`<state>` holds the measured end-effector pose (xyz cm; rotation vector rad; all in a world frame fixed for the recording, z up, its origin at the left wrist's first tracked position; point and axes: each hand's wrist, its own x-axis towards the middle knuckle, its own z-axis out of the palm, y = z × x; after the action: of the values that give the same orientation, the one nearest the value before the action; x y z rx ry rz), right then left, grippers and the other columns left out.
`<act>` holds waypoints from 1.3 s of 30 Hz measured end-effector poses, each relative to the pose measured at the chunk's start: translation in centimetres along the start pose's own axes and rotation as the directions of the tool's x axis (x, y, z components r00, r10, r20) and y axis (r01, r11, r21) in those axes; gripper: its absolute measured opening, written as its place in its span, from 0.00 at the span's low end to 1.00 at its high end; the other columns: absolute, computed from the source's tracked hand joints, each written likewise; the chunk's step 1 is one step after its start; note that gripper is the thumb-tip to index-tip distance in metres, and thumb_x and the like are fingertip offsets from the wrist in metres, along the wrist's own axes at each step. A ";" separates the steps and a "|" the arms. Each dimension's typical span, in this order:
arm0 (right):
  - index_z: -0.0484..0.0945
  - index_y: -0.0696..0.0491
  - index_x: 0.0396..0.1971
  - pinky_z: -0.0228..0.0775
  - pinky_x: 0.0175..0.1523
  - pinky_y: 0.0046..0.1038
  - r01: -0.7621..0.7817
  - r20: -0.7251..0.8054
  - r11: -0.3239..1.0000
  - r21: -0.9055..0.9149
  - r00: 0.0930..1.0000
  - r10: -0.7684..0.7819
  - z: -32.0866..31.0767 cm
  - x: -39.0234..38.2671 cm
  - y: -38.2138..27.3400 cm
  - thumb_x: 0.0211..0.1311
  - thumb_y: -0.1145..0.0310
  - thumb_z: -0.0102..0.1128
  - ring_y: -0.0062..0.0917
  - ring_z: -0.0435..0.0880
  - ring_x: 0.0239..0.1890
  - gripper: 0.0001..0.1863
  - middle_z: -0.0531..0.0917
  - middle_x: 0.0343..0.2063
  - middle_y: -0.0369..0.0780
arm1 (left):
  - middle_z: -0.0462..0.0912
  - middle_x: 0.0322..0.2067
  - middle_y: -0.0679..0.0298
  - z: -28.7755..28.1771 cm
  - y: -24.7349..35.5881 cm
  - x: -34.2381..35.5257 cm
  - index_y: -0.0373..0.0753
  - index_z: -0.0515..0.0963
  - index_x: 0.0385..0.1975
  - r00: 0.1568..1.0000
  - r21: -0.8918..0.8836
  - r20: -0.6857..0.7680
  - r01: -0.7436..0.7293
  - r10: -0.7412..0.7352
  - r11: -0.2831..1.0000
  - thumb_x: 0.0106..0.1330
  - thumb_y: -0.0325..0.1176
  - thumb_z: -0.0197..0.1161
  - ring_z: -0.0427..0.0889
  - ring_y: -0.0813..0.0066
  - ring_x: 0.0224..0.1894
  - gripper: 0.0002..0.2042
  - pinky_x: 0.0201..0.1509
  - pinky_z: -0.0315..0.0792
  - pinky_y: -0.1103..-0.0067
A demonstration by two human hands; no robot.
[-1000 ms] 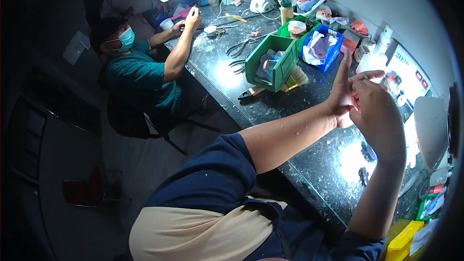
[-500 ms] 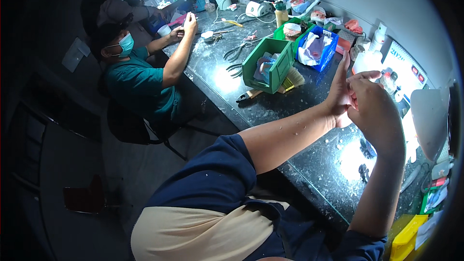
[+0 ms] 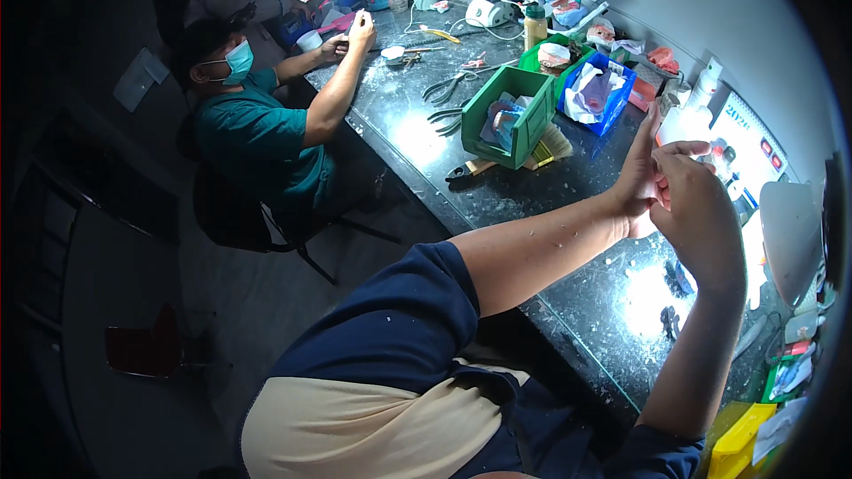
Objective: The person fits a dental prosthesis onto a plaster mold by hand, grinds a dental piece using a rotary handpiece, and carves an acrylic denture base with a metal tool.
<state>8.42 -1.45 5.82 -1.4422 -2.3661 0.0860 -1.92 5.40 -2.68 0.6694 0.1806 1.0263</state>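
Both of my hands are raised together above the right part of the dark bench [image 3: 577,328]. My left hand [image 3: 635,184] points one digit upward, while its other fingers are bent and partly covered. Over its palm, my right hand [image 3: 697,208] has thumb and fingers drawn in, with one finger stretched across. Whatever lies between the hands is too small or hidden to make out. Behind them, close by, are a white bottle [image 3: 706,82] and a standing calendar [image 3: 747,135]. Below my right hand, small dark pieces [image 3: 669,319] lie in a bright patch of light.
A green bin [image 3: 508,120] and a blue bin [image 3: 596,93] hold wrapped items. Beside them lie a brush [image 3: 552,145] and pliers [image 3: 448,87]. A white lamp shade [image 3: 790,239] hangs at right, above a yellow bin [image 3: 741,439]. A masked co-worker [image 3: 257,124] sits at left.
The whole view has shifted slightly, so the bench things and the co-worker sit a little further right. My hands stay together in nearly the same pose.
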 end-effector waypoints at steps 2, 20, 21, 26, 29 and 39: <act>0.77 0.62 0.42 0.79 0.50 0.46 -0.011 0.022 1.000 0.010 1.000 0.011 0.0 0.0 -0.1 0.57 0.78 0.63 0.49 0.89 0.43 0.12 0.86 0.37 0.54 | 0.88 0.54 0.51 -0.2 0.0 -0.1 0.37 0.75 0.68 1.000 -0.008 0.010 -0.005 0.005 1.000 0.62 0.90 0.43 0.89 0.60 0.56 0.57 0.65 0.79 0.59; 0.78 0.62 0.42 0.79 0.51 0.45 -0.008 -0.001 1.000 0.021 1.000 0.008 0.0 -0.1 0.3 0.57 0.77 0.65 0.49 0.89 0.44 0.12 0.87 0.38 0.54 | 0.88 0.55 0.50 0.2 0.0 -0.1 0.38 0.76 0.68 1.000 -0.028 0.006 0.007 -0.007 1.000 0.61 0.89 0.45 0.88 0.59 0.57 0.57 0.66 0.79 0.57; 0.78 0.62 0.42 0.79 0.52 0.45 -0.010 0.004 1.000 0.022 1.000 0.010 0.0 -0.1 0.3 0.57 0.77 0.65 0.49 0.89 0.44 0.12 0.87 0.38 0.54 | 0.88 0.55 0.50 0.2 0.0 -0.1 0.37 0.76 0.68 1.000 -0.035 0.009 0.004 -0.003 0.999 0.61 0.90 0.46 0.88 0.59 0.57 0.57 0.66 0.79 0.57; 0.82 0.60 0.45 0.80 0.55 0.45 -0.085 0.087 0.996 -0.002 0.993 0.085 -1.0 -0.1 -0.5 0.61 0.76 0.67 0.48 0.89 0.49 0.13 0.87 0.45 0.52 | 0.87 0.57 0.49 0.4 -0.1 -0.1 0.36 0.75 0.68 1.000 0.000 0.006 0.002 -0.002 1.000 0.61 0.90 0.45 0.87 0.59 0.58 0.58 0.67 0.78 0.57; 0.82 0.61 0.45 0.80 0.55 0.45 -0.044 0.054 0.999 0.003 0.998 0.044 -0.5 0.0 -0.1 0.60 0.76 0.67 0.48 0.89 0.49 0.13 0.87 0.45 0.52 | 0.87 0.57 0.49 0.1 -0.1 -0.1 0.36 0.75 0.69 1.000 0.030 -0.001 -0.002 0.002 1.000 0.61 0.90 0.45 0.87 0.58 0.58 0.58 0.67 0.78 0.57; 0.81 0.60 0.46 0.80 0.56 0.46 -0.084 0.087 0.996 0.017 0.993 0.082 -0.6 0.1 -0.2 0.60 0.76 0.66 0.47 0.88 0.50 0.14 0.87 0.44 0.53 | 0.87 0.56 0.49 0.0 0.0 -0.1 0.36 0.75 0.68 1.000 0.048 -0.004 -0.009 0.009 0.999 0.62 0.89 0.44 0.87 0.59 0.58 0.57 0.67 0.78 0.58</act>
<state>8.38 -1.52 6.51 -1.5570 -2.3652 0.1983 -2.01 5.30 -2.70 0.7122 0.2070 1.0352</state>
